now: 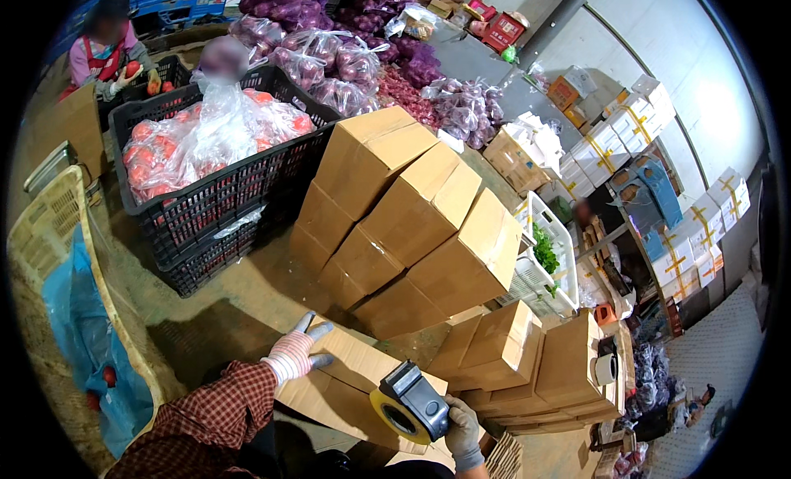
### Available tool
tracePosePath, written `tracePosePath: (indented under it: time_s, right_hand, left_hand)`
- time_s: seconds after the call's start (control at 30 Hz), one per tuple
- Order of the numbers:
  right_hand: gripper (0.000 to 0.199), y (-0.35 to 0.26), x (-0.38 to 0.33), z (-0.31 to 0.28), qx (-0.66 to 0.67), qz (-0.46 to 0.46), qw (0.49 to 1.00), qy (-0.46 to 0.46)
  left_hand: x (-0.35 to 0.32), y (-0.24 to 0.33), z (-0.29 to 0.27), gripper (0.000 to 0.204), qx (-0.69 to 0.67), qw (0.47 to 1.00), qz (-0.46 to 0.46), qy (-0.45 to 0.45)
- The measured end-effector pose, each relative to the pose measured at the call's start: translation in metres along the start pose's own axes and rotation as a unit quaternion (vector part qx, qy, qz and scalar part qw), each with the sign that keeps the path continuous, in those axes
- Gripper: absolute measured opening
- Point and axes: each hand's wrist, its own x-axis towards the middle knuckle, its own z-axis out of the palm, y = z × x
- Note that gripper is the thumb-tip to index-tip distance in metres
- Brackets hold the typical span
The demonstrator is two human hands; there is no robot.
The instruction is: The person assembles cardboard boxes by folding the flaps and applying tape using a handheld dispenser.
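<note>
So the left hand (298,353), in a grey glove with a red-and-white striped cuff, is on the left end of a brown cardboard box (346,387) right at the near side, fingers spread against it. Can't tell if any curl underneath. The right hand (463,434), gloved too, has its fingers wrapped around the handle of a black tape dispenser (418,394) with a yellowish roll, sitting over the right end of that box. Can't really tell if the tape touches the cardboard.

Just beyond is a bunch of closed boxes (424,211), with more boxes (503,355) to the right. Far left of those there's a black crate (222,215) full of bagged red produce (276,116), and a yellowish bin (103,281) with a blue plastic bag (76,314) is on the near left.
</note>
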Motion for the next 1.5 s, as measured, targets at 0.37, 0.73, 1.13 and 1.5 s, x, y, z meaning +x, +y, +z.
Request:
tracePosePath:
  time_s: [0.37, 0.73, 1.13, 1.5]
  right_hand:
    - [0.033, -0.003, 0.004, 0.038, -0.076, -0.068, 0.983, 0.156]
    - [0.044, 0.01, 0.001, 0.008, -0.07, -0.008, 0.996, 0.046]
    - [0.045, 0.01, -0.002, -0.009, 0.012, 0.084, 0.995, -0.051]
    - [0.046, 0.021, 0.013, -0.029, -0.042, -0.012, 0.999, -0.033]
  left_hand:
    - [-0.002, 0.003, -0.001, 0.073, 0.014, 1.0, -0.006, -0.003]
    - [-0.003, -0.002, 0.002, 0.066, -0.009, 1.0, -0.001, 0.004]
    - [-0.023, -0.042, 0.003, 0.059, -0.092, 0.991, 0.085, -0.046]
    - [-0.026, -0.027, 0.018, 0.062, -0.167, 0.977, 0.029, 0.133]
